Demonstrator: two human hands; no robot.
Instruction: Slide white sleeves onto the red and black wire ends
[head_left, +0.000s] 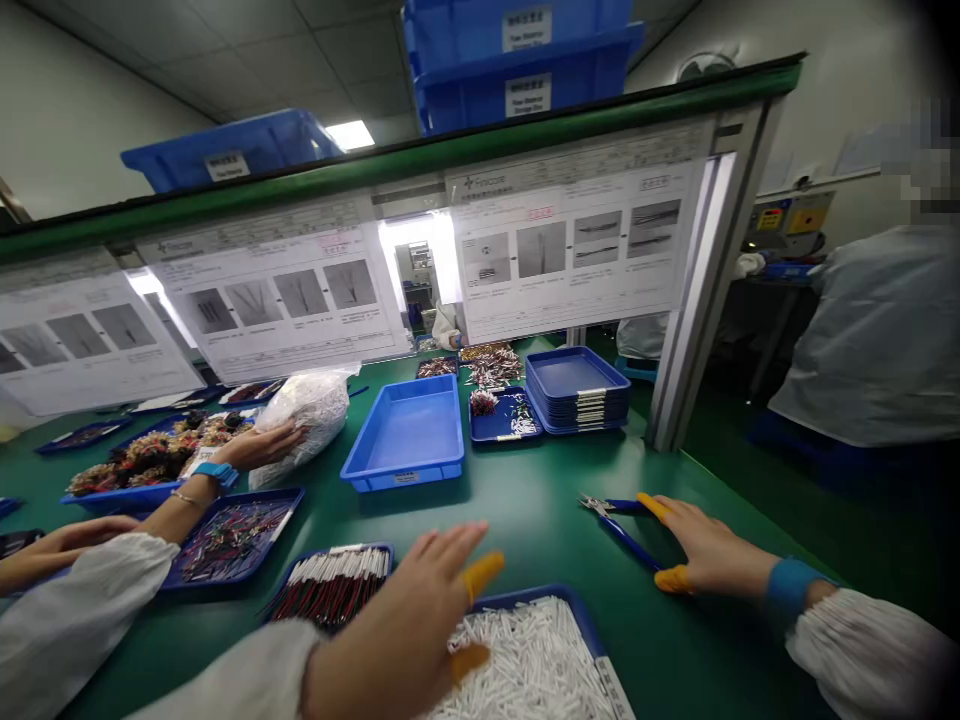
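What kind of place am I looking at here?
Probably an electronics assembly line bench: illustrated work instruction sheets hang above a green worktable, blue trays hold wire pieces, and the right hand rests on blue-handled cutters.

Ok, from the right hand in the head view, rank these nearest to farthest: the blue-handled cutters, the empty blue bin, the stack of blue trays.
1. Blue-handled cutters: under the right hand's fingers, on the green table.
2. Empty blue bin: farther back, to the left.
3. Stack of blue trays: at the back, beside the frame post; nearly level with the bin, so this order is loose.
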